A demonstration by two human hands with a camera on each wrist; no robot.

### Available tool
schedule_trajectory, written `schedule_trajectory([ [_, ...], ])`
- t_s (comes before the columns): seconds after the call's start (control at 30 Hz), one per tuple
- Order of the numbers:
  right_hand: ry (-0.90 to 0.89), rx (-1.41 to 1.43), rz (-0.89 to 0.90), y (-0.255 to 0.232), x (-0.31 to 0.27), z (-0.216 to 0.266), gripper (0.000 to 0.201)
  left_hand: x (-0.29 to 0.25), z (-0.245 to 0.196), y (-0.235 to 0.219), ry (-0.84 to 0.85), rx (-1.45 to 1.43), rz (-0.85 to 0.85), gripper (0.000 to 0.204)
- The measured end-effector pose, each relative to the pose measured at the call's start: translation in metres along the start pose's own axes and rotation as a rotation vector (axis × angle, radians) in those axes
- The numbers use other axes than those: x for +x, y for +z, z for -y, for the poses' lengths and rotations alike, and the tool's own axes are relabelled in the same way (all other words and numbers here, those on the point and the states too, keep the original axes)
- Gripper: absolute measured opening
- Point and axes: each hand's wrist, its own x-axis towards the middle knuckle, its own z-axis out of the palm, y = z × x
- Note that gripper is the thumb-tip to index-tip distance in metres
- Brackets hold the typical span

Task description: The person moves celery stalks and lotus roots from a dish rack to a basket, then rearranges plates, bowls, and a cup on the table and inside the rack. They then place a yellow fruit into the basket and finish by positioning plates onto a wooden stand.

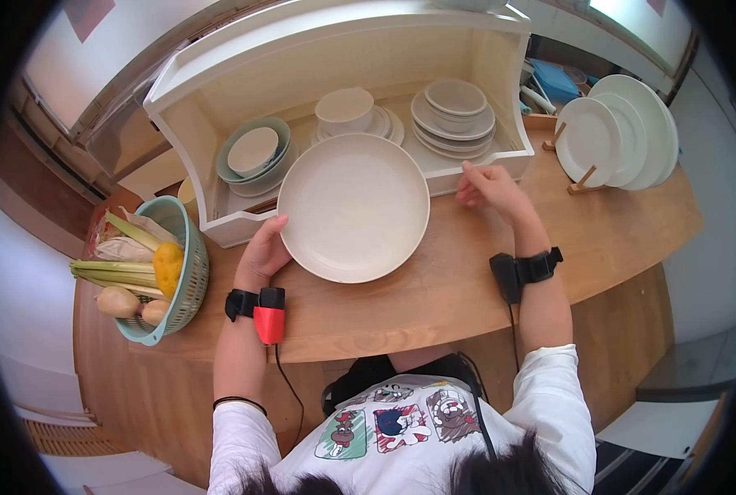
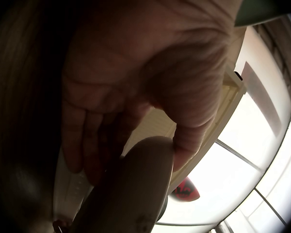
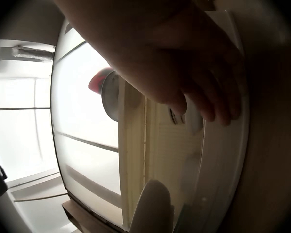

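A large white plate [image 1: 354, 208] is held up by its left rim in my left hand [image 1: 265, 249], tilted so that its inner face shows in the head view. In the left wrist view the thumb lies on one side of the plate [image 2: 140, 184] and the fingers on the other. My right hand [image 1: 493, 190] is apart from the plate, close to the front edge of the white shelf unit [image 1: 512, 161]. Its fingers are loosely bent with nothing in them, and the right wrist view shows the same.
Inside the shelf stand green and white bowls [image 1: 252, 153], a white bowl [image 1: 345, 111] on plates, and stacked dishes [image 1: 455, 120]. Several plates [image 1: 591, 140] lean in a wooden rack at the right. A green basket [image 1: 188, 276] of vegetables is at the left.
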Motion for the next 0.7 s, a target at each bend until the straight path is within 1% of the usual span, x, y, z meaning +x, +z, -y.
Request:
schedule_trajectory([
  [0.03,0.118,0.075,0.104,0.009,-0.013,0.014,0.036,0.0,0.0,0.002,0.007,0.014,0.024,0.056],
  [0.07,0.114,0.073,0.105,0.018,-0.021,0.023,0.036,0.0,0.0,0.003,0.012,0.014,0.024,0.056],
  [0.13,0.117,0.232,0.455,0.032,-0.036,0.035,0.037,0.0,-0.001,0.003,-0.02,0.073,0.047,0.055],
  [0.17,0.116,0.231,0.458,0.037,-0.04,0.039,0.037,-0.001,-0.001,0.003,-0.017,0.072,0.044,0.055],
  [0.23,0.128,0.211,0.606,0.043,-0.046,0.043,0.035,-0.002,-0.001,0.002,-0.048,0.127,0.041,0.054],
  [0.27,0.129,0.211,0.608,0.043,-0.045,0.041,0.035,-0.002,-0.001,0.001,-0.048,0.126,0.039,0.054],
  [0.33,0.158,0.326,0.657,0.043,-0.041,0.034,0.031,-0.002,0.0,-0.002,-0.053,0.165,0.082,0.052],
  [0.37,0.158,0.326,0.658,0.044,-0.04,0.032,0.031,-0.002,-0.001,0.003,-0.053,0.164,0.081,0.052],
  [0.43,0.205,0.36,0.613,0.046,-0.038,0.03,0.026,-0.002,-0.003,0.018,-0.085,0.096,-0.069,0.048],
  [0.47,0.205,0.359,0.614,0.046,-0.037,0.029,0.026,-0.001,-0.005,0.021,-0.084,0.096,-0.07,0.048],
  [0.53,0.21,0.345,0.553,0.045,-0.037,0.028,0.024,0.001,-0.01,0.023,-0.212,0.038,-0.102,0.046],
  [0.57,0.211,0.343,0.556,0.046,-0.037,0.029,0.024,0.002,-0.01,0.021,-0.211,0.036,-0.105,0.046],
  [0.63,0.203,0.373,0.495,0.048,-0.04,0.034,0.025,0.004,-0.007,0.015,-0.227,0.098,-0.122,0.042],
  [0.7,0.203,0.361,0.496,0.047,-0.039,0.033,0.025,0.007,-0.001,0.007,-0.207,0.145,-0.111,0.04],
])
